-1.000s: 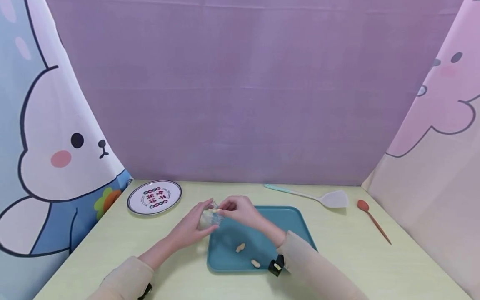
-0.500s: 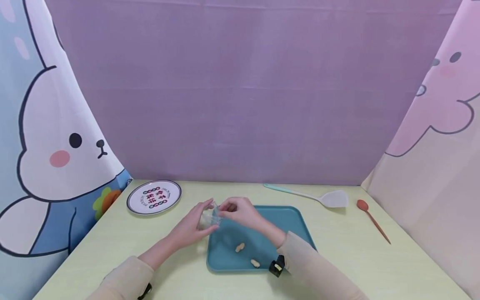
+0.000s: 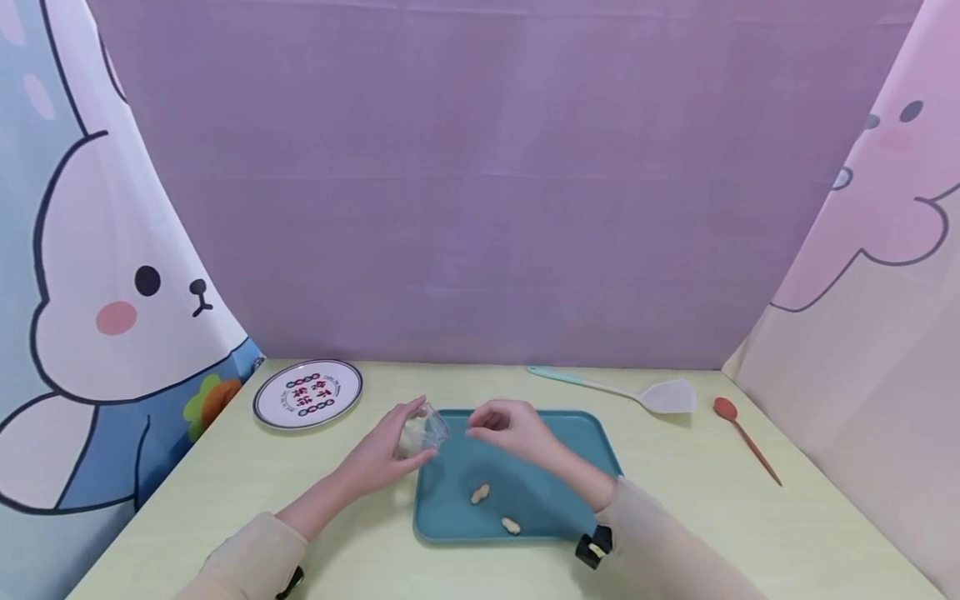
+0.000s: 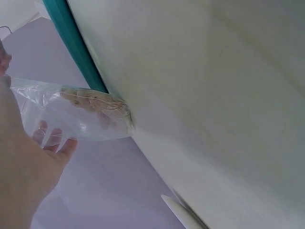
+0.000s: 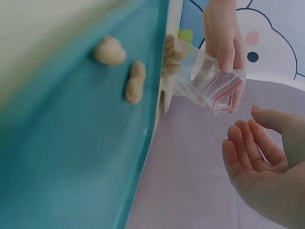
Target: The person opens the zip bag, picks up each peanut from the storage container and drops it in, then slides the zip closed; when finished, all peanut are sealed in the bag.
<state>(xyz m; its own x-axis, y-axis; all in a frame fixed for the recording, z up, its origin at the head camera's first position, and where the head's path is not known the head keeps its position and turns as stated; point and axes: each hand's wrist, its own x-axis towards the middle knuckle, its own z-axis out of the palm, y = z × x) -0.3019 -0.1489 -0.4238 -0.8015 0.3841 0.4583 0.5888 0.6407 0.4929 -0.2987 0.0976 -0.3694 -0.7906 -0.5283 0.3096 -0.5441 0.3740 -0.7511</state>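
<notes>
A clear zip-lock bag [image 5: 205,81] with a red seal line hangs by its mouth from my left hand [image 3: 382,454], thumb and fingers around it. Several unshelled peanuts [image 4: 97,102] lie bunched in its bottom, beside the tray's left edge. My right hand [image 3: 517,433] is a little right of the bag, over the teal tray [image 3: 555,500]. Its thumb and bent fingers stand apart with nothing between them in the right wrist view. Two loose peanuts lie on the tray: one peanut [image 3: 480,494] left of its middle, another peanut [image 3: 511,526] near its front edge.
A white plate [image 3: 277,404] with red lettering lies at the back left. Behind the tray's right side is a spatula [image 3: 667,398] with a pale green handle. A reddish-brown spoon [image 3: 726,409] lies at the far right. A purple cloth [image 3: 480,208] hangs behind the table.
My right hand has drawn away from the bag's mouth toward the right, and its fingers have loosened. The left hand keeps holding the bag in place. Both loose peanuts stay where they were.
</notes>
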